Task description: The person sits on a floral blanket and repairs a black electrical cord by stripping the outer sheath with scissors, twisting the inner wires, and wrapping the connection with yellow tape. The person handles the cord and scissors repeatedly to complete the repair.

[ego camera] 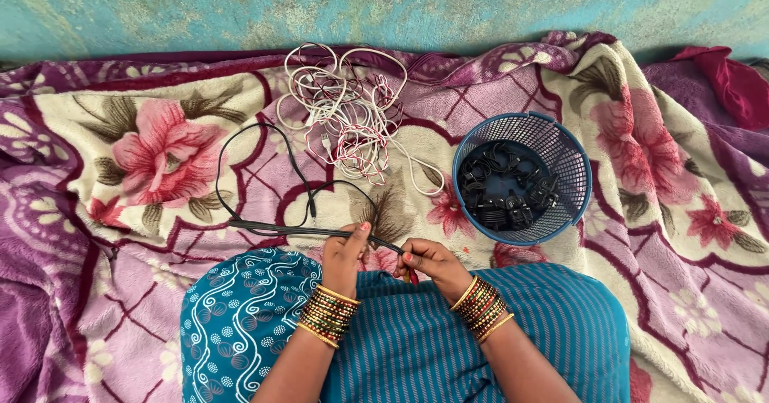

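Left hand [346, 252] is closed around a black cable [264, 180], gripping a folded bundle of it over the lap. Right hand [428, 260] pinches the same bundle's end, apparently with a small reddish piece at the fingertips. Loose cable loops out across the blanket [128, 211]. White cables [344, 110] lie tangled beyond; a blue basket [581, 175] of black parts stands right.

Both forearms rise from the lap, each wrist stacked with bangles. The left hand [346, 252] is curled with the thumb up, pinching. Just beside it, the right hand [428, 262] bends inward, its fingers closed in a pinch toward the left hand.
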